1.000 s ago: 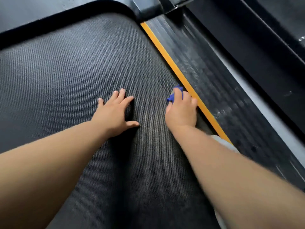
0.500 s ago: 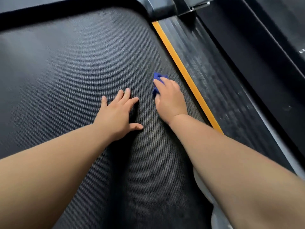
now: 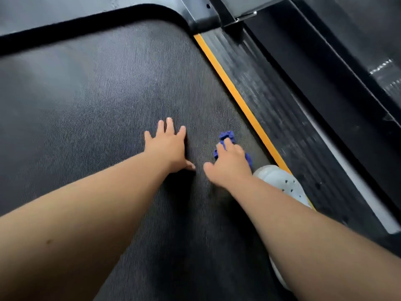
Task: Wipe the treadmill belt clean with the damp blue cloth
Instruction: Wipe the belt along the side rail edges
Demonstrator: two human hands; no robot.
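The treadmill belt (image 3: 104, 109) is a dark, finely dimpled surface with a grey sheen towards its far end. The left hand (image 3: 168, 146) lies flat on it, fingers straight and slightly spread, thumb out to the side, holding nothing. Just beside it, the right hand (image 3: 230, 164) covers the blue cloth (image 3: 226, 135), which sits on the belt near its right edge. The cloth is a deep blue and crumpled, with a bunched lump showing past the fingertips and a small fold peeking out at the little-finger side. The forefinger lies along the cloth and the other fingers seem bent over it, gripping and pressing it down, though blur softens that hand; the thumb rests apart on the belt. A yellow stripe (image 3: 238, 98) borders the belt, with the ribbed side rail (image 3: 271, 101) beyond. A white shoe (image 3: 282, 183) stands at the stripe, behind the right wrist.
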